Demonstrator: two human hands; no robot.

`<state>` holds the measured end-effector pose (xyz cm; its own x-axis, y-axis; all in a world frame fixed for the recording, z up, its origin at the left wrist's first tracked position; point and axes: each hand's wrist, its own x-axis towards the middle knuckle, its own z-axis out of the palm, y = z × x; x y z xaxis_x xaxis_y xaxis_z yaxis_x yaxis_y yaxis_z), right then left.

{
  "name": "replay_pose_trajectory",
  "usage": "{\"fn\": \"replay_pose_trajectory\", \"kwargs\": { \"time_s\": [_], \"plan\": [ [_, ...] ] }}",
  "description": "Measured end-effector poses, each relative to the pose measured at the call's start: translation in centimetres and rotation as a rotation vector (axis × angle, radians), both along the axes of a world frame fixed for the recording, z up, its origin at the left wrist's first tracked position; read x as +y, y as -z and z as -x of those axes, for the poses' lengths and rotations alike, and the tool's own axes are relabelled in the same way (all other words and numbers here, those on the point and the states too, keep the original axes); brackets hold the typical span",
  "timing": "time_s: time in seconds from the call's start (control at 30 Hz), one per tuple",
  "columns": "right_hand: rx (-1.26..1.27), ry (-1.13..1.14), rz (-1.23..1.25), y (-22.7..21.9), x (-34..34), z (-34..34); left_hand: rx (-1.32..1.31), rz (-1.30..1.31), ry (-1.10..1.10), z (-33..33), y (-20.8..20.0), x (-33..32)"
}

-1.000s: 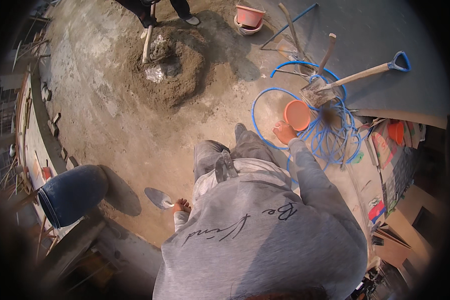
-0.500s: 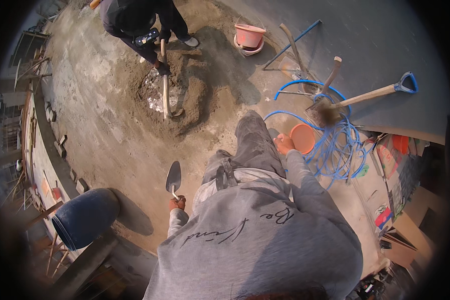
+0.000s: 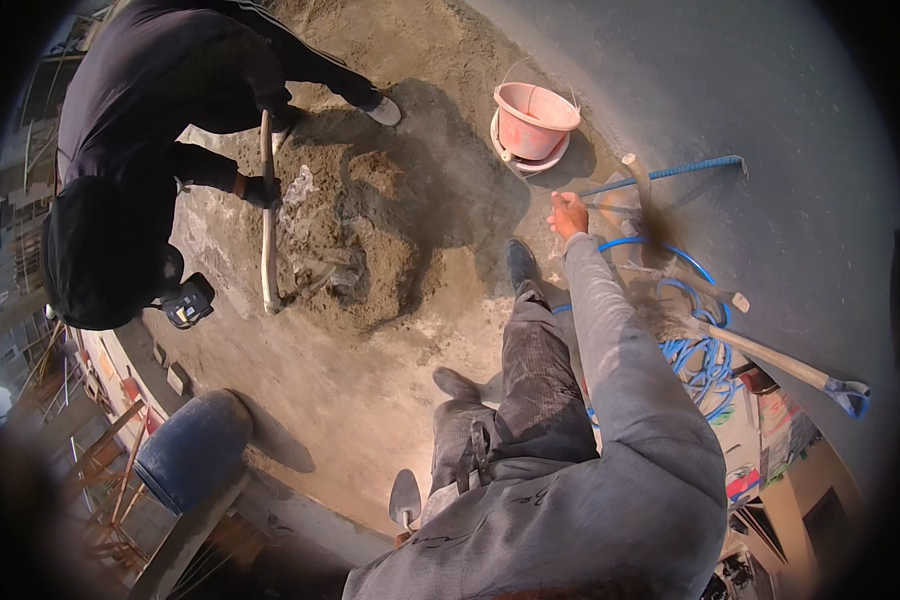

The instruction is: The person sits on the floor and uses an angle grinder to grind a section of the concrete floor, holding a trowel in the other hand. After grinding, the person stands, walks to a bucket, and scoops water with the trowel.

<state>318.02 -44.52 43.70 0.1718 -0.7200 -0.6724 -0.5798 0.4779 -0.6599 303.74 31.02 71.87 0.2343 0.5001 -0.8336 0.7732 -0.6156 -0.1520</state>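
Observation:
My left hand (image 3: 402,539), mostly hidden by my shirt, grips a trowel (image 3: 405,495) with a rounded grey blade, held low by my left leg. My right hand (image 3: 568,216) reaches out at arm's length, just short of two stacked pink buckets (image 3: 536,122) with wire handles. Its fingers are curled, and whether anything is between them I cannot make out. To the left a heap of wet mortar (image 3: 370,265) lies on the ground. Over it bends a co-worker (image 3: 150,90) in dark clothes, whose gloved hand (image 3: 260,191) holds a long wooden-handled tool (image 3: 268,240).
Right of my arm lie a coiled blue hose (image 3: 705,370), a wooden-handled shovel (image 3: 780,358) and a blue bar (image 3: 670,174). A dark blue barrel (image 3: 195,450) lies at the lower left. Boards and poles line the left edge; a smooth grey surface (image 3: 800,200) spreads at the right.
My right hand has moved forward from beside an orange container toward the pink buckets. My left hand with the trowel now sits closer to my body. The co-worker appears nearer and bends lower.

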Motion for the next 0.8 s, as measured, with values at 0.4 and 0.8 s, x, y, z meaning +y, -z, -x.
{"fn": "replay_pose_trajectory", "kwargs": {
  "time_s": [0.4,0.8],
  "plan": [
    [-0.271,0.656,-0.176,12.5,-14.5,-12.5,0.107,-0.172,-0.085,-0.9,-5.3,-14.1],
    [-0.385,0.064,-0.166,-8.6,4.3,1.7,-0.297,0.064,0.143,-2.6,-0.3,-12.0]
  ]
}}
